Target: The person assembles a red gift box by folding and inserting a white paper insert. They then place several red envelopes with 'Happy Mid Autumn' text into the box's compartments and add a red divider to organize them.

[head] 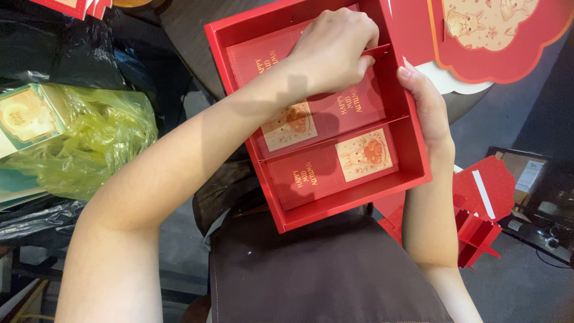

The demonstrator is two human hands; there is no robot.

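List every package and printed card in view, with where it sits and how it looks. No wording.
Red box: centre, open, rectangular, held by right hand.
Divider: red card strip inside, pinched by left hand.
Small packets: in the box, red with cream rabbit panels.
Scalloped card: top right, red, cream rabbit picture.
Teal-and-gold box: left, in yellow bag.

Inside the shallow red cardboard box (335,206), thin red divider strips (388,52) split the floor into compartments, and flat red packets with rabbit pictures (332,167) cover the two near ones. The left hand (335,51) fills the far compartment; the right hand (424,107) blocks the right wall. Left of the box, a crumpled yellow-green plastic bag (89,143) crowds the approach; a brown apron (323,269) lies open below.
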